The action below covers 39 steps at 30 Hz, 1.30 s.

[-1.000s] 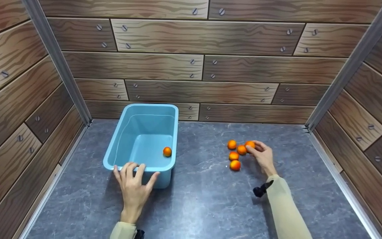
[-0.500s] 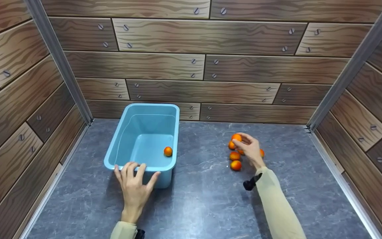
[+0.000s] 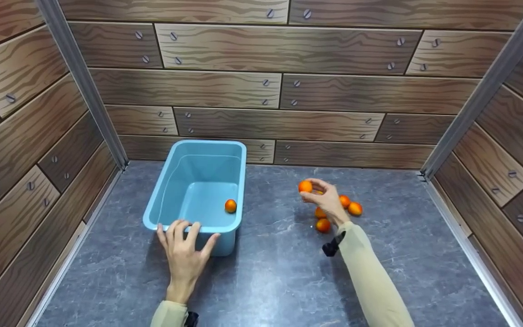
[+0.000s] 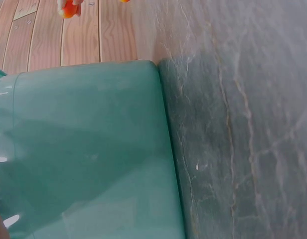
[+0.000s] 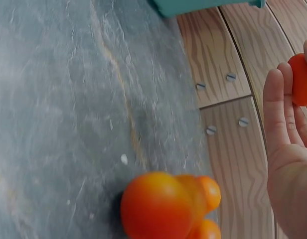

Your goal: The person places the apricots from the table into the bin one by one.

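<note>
My right hand [image 3: 327,202] pinches a small round orange fruit [image 3: 305,186] between thumb and fingertips, held above the grey floor. In the right wrist view the same fruit [image 5: 302,79] shows at the right edge. Several more such fruits [image 3: 355,208] lie below and beside that hand, one mostly hidden behind it. At the left stands a light blue plastic bin [image 3: 207,168] with a single fruit [image 3: 230,205] inside, near its right wall. My left hand [image 3: 184,259] holds the bin's near rim, fingertips hooked over it and thumb spread along the outside.
Wood-patterned walls [image 3: 225,91] close off the back and both sides, with metal strips [image 3: 470,95] along the corners. Grey marbled floor [image 3: 270,236] lies between the bin and the loose fruits. The bin stands close to the back wall.
My right hand has taken a fruit from the cluster and moved left with it. Another fruit has rolled to the right. My left hand stays on the bin's rim.
</note>
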Available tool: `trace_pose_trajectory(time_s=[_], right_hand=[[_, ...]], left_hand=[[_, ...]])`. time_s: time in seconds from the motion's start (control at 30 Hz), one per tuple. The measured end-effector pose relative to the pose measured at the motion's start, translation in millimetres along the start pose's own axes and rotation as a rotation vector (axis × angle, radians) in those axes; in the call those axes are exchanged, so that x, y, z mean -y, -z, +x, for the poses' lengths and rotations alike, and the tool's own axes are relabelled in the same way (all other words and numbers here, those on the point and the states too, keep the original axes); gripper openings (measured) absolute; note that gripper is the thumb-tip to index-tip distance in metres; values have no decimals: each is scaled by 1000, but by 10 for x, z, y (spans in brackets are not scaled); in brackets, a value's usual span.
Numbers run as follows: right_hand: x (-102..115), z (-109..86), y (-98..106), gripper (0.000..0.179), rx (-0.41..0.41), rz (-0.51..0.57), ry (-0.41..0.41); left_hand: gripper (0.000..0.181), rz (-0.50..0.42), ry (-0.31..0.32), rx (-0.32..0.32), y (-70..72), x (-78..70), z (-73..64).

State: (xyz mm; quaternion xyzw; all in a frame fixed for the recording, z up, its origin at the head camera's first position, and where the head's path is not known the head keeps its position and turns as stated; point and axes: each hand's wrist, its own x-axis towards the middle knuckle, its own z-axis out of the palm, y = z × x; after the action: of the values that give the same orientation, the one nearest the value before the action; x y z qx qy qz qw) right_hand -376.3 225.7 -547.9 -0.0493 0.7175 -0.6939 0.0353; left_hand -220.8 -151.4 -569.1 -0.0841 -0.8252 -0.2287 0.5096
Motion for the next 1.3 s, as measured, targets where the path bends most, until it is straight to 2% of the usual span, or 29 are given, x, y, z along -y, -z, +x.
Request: trace_pose_trajectory(time_s=[0.27,0.5,0.77,1.1,1.3], right_hand=[[113,101,-215,54,36,101,72],[162,162,-384,56,42,60,119],[191,209,-523,53,46,39,97],[306,258,-744,52,95,33,136],[354,257,-803,50,124,13,168]], left_hand=[[56,8,-5,-1,0,4,1],[56,9,-4,-20,3,5,-2],[55,-6,-7,-16,-6,0,1],[55,-8,1,-6,1,-3,3],[55,-10,4,-1,-4,-6,3]])
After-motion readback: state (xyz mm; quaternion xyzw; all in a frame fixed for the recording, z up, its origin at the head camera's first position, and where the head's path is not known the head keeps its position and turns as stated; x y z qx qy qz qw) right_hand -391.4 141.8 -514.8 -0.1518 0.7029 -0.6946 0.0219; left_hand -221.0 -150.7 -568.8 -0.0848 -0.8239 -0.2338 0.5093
